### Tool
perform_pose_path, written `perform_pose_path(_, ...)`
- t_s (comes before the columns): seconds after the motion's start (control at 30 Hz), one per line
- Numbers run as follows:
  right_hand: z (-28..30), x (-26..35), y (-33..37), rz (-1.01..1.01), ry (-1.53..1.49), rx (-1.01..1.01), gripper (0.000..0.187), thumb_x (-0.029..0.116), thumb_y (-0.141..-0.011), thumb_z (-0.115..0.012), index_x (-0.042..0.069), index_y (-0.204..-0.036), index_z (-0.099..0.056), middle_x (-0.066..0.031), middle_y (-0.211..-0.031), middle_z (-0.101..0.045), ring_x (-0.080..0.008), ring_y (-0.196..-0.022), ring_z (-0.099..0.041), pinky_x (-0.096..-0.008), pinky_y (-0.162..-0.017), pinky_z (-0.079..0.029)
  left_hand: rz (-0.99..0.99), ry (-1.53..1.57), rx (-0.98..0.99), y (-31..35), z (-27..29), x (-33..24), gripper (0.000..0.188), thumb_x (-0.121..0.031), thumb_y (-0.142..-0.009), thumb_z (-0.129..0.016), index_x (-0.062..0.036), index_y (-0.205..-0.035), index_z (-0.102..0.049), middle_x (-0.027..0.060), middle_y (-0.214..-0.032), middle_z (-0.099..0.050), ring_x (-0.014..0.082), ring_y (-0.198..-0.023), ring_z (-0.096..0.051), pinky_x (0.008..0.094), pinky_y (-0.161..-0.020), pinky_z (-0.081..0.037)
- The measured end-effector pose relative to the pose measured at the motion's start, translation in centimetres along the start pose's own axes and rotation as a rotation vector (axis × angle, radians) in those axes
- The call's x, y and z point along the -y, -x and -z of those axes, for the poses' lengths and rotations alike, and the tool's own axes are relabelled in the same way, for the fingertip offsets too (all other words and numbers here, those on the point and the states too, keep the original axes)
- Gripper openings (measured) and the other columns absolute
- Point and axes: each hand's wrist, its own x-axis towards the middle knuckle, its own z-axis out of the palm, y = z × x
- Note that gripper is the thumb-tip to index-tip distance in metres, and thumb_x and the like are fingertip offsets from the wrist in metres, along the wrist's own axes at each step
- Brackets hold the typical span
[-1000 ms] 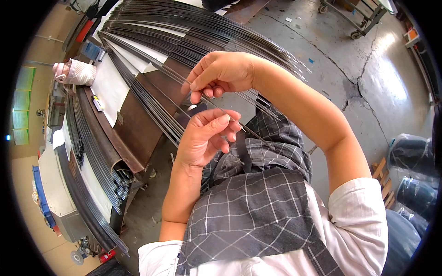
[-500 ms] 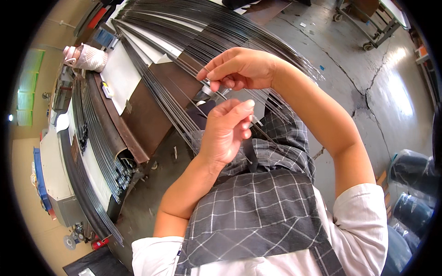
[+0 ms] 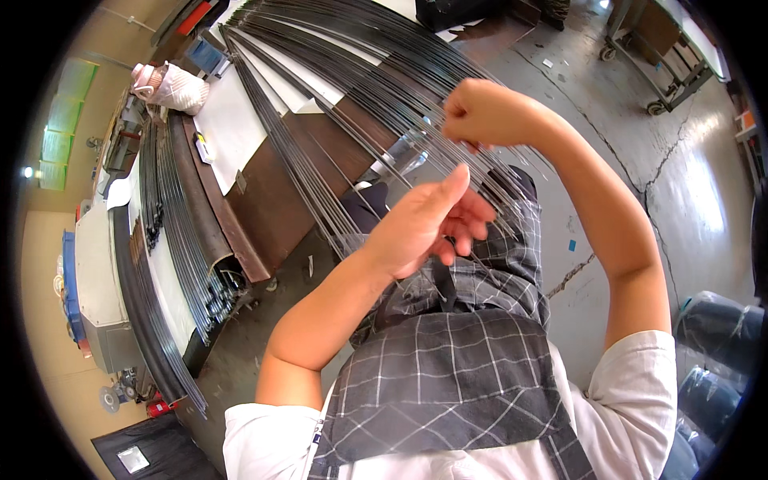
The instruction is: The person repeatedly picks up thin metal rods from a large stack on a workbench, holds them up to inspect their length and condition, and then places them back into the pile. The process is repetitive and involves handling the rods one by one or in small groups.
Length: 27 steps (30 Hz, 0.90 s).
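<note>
Pinching thin steel rods (image 3: 352, 104) in right hand (image 3: 488, 112), grip closed, fingertips hidden, left hand (image 3: 424, 224) loosely open beside rods, counter (image 3: 264, 192) beneath.

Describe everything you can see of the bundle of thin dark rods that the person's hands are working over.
The bundle of rods is a fan of many long, thin, dark rods, metal by their sheen, lying on a brown and white workbench. They spread towards the person, their near ends jutting past the bench edge. The right hand is closed over a few strands; the left hand is open beside the ends, and contact cannot be told.
</note>
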Motion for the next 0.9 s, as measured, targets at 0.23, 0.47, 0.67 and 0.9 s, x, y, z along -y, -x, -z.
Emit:
perform_pose_path(0.23, -2.7, -0.1, 0.5, 0.174, 0.54, -0.141, 0.036, 0.039, -0.075, -0.065, 0.003, -0.071, -0.063, -0.012, -0.071, -0.063, -0.0311, -0.073, -0.062, -0.0389, -0.067, -0.048, -0.282, -0.262, -0.257, 0.5, 5.1, -3.4, 0.019, -0.024, -0.087, -0.058, -0.0053, -0.083, -0.063, 0.0002, -0.069, -0.06, 0.0025, -0.056, -0.052, 0.015, -0.048, -0.042)
perform_pose_path(0.47, 2.0, 0.0, -2.6, 0.132, 0.416, -0.344, 0.035, 0.037, -0.076, -0.063, 0.003, -0.07, -0.062, -0.0123, -0.068, -0.062, -0.0313, -0.068, -0.061, -0.0399, -0.063, -0.048, -0.476, -0.602, -0.506, -5.0, 9.3, -12.5, 0.022, -0.024, -0.087, -0.058, -0.006, -0.096, -0.065, -0.0057, -0.074, -0.059, -0.0006, -0.062, -0.052, 0.0129, -0.052, -0.041)
perform_pose_path(0.67, 8.6, -6.2, -11.3, 0.281, 0.453, -1.236, 0.026, 0.024, -0.085, -0.052, 0.002, -0.091, -0.063, -0.0145, -0.098, -0.062, -0.0318, -0.1, -0.055, -0.0396, -0.087, -0.042, -0.591, -1.164, -0.456, -14.8, 9.6, -19.3, 0.026, -0.026, -0.088, -0.055, -0.0091, -0.104, -0.066, -0.0033, -0.085, -0.062, 0.0056, -0.078, -0.054, 0.0225, -0.065, -0.044)
perform_pose_path(0.9, 10.1, -8.2, -15.5, 0.194, 0.381, -1.124, 0.03, 0.024, -0.086, -0.045, 0.0, -0.082, -0.063, -0.0159, -0.093, -0.063, -0.0309, -0.094, -0.057, -0.039, -0.09, -0.039, -0.339, -1.486, -0.211, -22.8, 11.7, -23.7, 0.026, -0.023, -0.086, -0.056, -0.0073, -0.104, -0.065, 0.0021, -0.097, -0.065, 0.0127, -0.092, -0.056, 0.0254, -0.082, -0.042)
